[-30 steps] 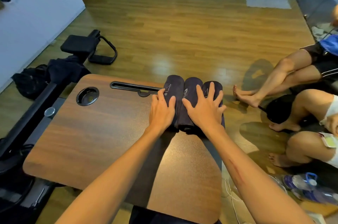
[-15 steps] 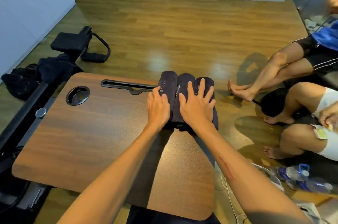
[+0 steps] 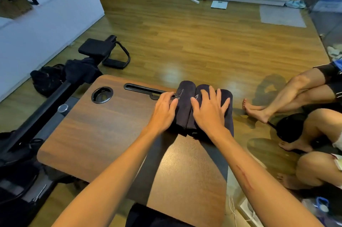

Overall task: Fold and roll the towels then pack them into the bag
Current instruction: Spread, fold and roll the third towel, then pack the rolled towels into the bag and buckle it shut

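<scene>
Three dark, soft cloth towels (image 3: pixel 186 104), each rolled into a short cylinder, lie side by side and touching at the far right corner of a wood-grain table (image 3: pixel 103 134) with rounded corners. Their long axes run from the near edge toward the far edge, with the far ends rounded; two rolls show a pale printed mark. The left hand (image 3: pixel 162 110) rests flat against the left side of the leftmost roll, fingers straight and together, gripping nothing. The right hand (image 3: pixel 210 113) lies palm down across the middle and right rolls, fingers spread and straight, pressing rather than gripping. A round black cup recess (image 3: pixel 102 95) and a long black slot (image 3: pixel 142 88) are set along the table's far edge. The floor (image 3: pixel 185 41) is glossy wood plank. Bare legs (image 3: pixel 288 97) of seated people are at the right.
</scene>
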